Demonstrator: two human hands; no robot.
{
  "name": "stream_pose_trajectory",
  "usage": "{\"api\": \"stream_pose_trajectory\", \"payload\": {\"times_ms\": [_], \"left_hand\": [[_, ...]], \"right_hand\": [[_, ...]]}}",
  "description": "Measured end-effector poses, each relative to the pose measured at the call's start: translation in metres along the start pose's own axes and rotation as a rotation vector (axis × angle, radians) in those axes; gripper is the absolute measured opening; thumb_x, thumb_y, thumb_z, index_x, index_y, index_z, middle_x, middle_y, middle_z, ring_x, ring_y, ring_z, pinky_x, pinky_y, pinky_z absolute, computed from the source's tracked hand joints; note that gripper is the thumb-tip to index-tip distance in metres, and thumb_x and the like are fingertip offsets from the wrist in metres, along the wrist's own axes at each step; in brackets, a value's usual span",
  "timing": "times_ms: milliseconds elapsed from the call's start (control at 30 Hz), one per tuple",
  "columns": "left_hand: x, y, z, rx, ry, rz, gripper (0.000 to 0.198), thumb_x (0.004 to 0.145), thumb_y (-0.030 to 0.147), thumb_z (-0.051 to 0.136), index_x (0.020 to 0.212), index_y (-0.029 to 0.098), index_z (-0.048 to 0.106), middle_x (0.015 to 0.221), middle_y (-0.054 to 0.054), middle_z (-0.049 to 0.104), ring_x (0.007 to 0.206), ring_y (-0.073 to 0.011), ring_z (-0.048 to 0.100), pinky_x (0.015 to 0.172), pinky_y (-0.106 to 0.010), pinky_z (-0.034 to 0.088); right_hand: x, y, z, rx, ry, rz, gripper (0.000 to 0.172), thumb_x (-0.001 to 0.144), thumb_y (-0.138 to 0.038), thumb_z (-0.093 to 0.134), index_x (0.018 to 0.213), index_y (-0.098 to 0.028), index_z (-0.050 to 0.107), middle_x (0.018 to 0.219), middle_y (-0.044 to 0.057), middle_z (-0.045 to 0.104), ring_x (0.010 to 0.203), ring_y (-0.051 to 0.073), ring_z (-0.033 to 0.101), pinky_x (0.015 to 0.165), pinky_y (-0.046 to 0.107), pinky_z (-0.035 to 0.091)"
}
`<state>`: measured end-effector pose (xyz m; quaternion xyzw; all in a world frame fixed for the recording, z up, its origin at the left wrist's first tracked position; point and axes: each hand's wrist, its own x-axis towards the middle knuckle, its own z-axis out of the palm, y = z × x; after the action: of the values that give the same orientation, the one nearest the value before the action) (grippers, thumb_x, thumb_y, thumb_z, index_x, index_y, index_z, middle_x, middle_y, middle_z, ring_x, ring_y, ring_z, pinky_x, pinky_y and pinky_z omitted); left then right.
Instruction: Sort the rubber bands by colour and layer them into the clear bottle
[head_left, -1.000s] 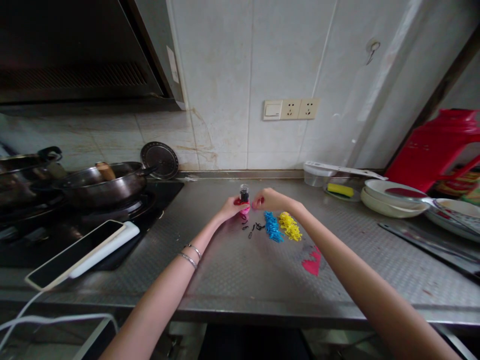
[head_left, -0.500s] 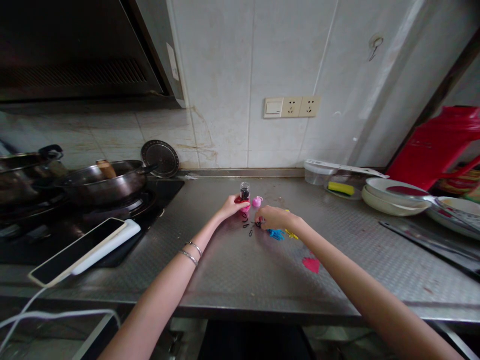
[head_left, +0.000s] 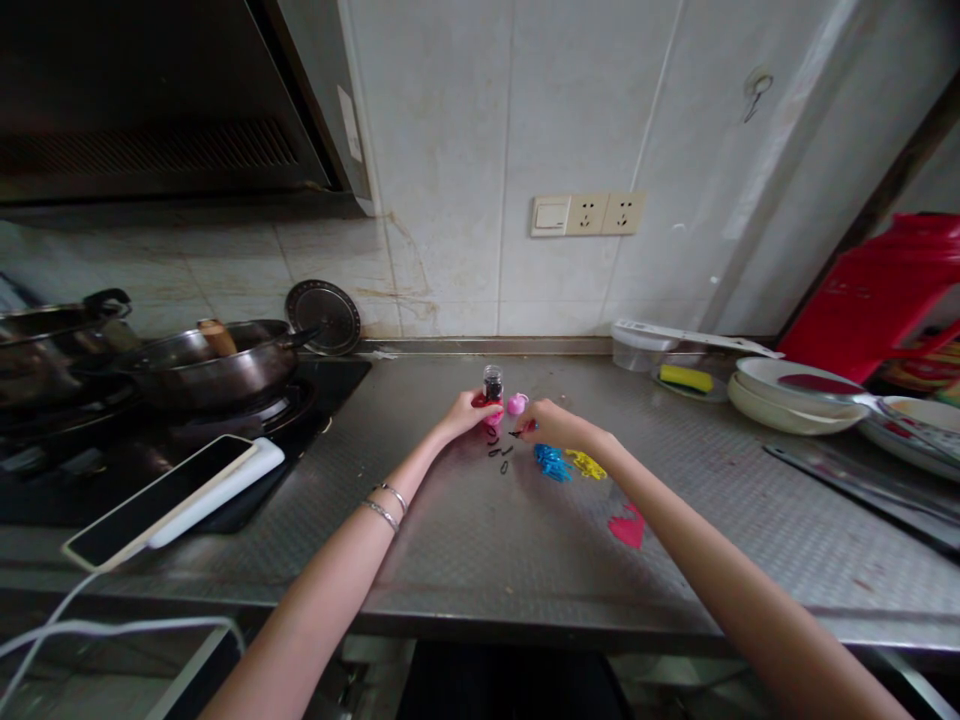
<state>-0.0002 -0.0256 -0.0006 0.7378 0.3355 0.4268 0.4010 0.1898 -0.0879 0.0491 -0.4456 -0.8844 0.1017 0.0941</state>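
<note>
My left hand (head_left: pixel 466 417) is wrapped around a small clear bottle (head_left: pixel 493 376), keeping it upright on the counter. Dark bits fill the bottle's upper part, and red and pink show lower down. My right hand (head_left: pixel 555 425) is closed in a pinch, with a dark loop end poking out at the fingertips, just above the counter. Several small black loops (head_left: pixel 504 466), thin like elastic bands or clips, lie scattered below the bottle. Between the hands stands a small pink cap (head_left: pixel 517 403). A blue pile (head_left: pixel 553 462) and a yellow pile (head_left: pixel 586 464) of similar small pieces sit under my right wrist.
A pinkish-red pile (head_left: pixel 627 526) lies beside my right forearm. At left, a phone (head_left: pixel 161 500) on a white block overlaps the stove, near a pan (head_left: pixel 214 370). Bowls (head_left: pixel 787 400), a yellow sponge (head_left: pixel 686 379) and a red thermos (head_left: pixel 874 300) stand at right.
My right hand has lifted slightly up and away from the black loops, taking some with it. More of the blue and yellow piles shows. My left hand keeps its hold on the bottle.
</note>
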Motion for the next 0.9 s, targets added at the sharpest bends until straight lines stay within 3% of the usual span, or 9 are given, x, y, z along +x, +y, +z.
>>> {"api": "stream_pose_trajectory", "payload": {"times_ms": [167,367,667,900], "left_hand": [[-0.004,0.012,0.001,0.007,-0.002,0.004,0.028,0.066,0.031,0.063,0.084,0.010,0.060,0.077,-0.004,0.062,0.070,-0.0133,0.054,0.069,-0.027,0.041],[-0.007,0.018,0.002,0.002,-0.017,0.023,0.025,0.068,0.029,0.060,0.085,0.010,0.059,0.075,-0.003,0.060,0.068,-0.0120,0.053,0.067,-0.025,0.040],[-0.008,0.016,0.002,0.018,-0.009,0.036,0.028,0.069,0.030,0.060,0.089,0.011,0.059,0.083,-0.005,0.061,0.075,-0.0136,0.053,0.073,-0.026,0.040],[-0.007,0.014,0.002,0.019,-0.015,0.040,0.028,0.069,0.030,0.060,0.089,0.011,0.059,0.082,-0.004,0.061,0.075,-0.0135,0.053,0.073,-0.026,0.040]], "right_hand": [[0.009,0.000,-0.037,0.146,0.211,-0.009,0.020,0.066,-0.016,0.053,0.077,-0.011,0.069,0.066,0.003,0.064,0.062,0.011,0.053,0.059,0.020,0.039],[0.039,-0.010,-0.077,0.073,0.344,-0.019,0.022,0.066,-0.014,0.053,0.081,-0.011,0.068,0.073,0.004,0.066,0.064,0.010,0.055,0.060,0.020,0.040],[0.075,-0.018,-0.088,-0.179,0.157,-0.093,0.027,0.063,-0.008,0.053,0.085,-0.014,0.068,0.074,0.004,0.067,0.063,0.010,0.056,0.056,0.017,0.038],[0.077,-0.012,-0.082,-0.186,0.195,-0.105,0.031,0.064,-0.005,0.049,0.085,-0.017,0.068,0.079,0.003,0.068,0.069,0.011,0.057,0.060,0.017,0.039]]}}
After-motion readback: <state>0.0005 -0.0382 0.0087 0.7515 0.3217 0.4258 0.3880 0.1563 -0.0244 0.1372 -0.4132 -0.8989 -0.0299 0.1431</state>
